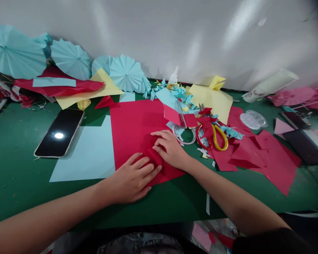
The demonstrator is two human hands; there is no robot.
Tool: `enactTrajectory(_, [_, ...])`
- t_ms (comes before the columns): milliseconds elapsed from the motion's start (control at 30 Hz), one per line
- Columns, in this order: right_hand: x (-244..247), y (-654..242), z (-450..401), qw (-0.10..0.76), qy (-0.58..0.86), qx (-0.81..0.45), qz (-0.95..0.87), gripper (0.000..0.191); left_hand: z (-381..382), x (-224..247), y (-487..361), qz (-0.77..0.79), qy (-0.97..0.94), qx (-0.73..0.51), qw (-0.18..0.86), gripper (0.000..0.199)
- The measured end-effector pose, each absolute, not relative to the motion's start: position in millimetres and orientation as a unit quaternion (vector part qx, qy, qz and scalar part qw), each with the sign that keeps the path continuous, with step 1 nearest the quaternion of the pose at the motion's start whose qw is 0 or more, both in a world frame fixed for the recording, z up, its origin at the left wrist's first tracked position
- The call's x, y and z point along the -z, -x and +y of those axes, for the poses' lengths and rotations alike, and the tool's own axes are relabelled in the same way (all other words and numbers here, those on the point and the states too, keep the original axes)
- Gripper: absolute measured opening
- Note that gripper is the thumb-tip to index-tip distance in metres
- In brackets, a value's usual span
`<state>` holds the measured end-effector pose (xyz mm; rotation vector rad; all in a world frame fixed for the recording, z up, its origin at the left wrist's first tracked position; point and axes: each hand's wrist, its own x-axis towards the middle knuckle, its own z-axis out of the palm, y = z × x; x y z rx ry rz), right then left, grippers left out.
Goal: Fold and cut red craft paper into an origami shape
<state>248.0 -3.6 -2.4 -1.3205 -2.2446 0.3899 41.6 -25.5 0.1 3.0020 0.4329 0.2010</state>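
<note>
A small folded piece of red paper [155, 157] lies on a large red sheet [132, 121], hard to tell apart from it. My right hand [172, 149] bends over this piece from the right, its fingers and thumb closed at the upper edge. On the near left side, my left hand [136, 178] rests with fingers stretched and spread, the tips touching the folded piece and the sheet. Under the red sheet's left side is a light blue sheet [87, 151]. Just beyond my right hand are a roll of clear tape [184, 142] and scissors [219, 138] with red and yellow handles.
A phone [60, 133] lies at the left. Pleated blue paper fans [125, 74] stand along the wall. Blue scraps [181, 92], a glue bottle [173, 77] and yellow paper [213, 102] are behind. Red paper pieces [272, 155] and a white paper cup [270, 84] are at the right.
</note>
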Motion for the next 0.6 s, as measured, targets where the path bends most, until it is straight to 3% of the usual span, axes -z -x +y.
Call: enactTrajectory(600, [4.7,-245.4,-3.5,0.261,0.5,-0.146,-0.813,0.016,-25.8,-5.2,-44.4,0.154,-0.984,-0.055,0.073,0.045])
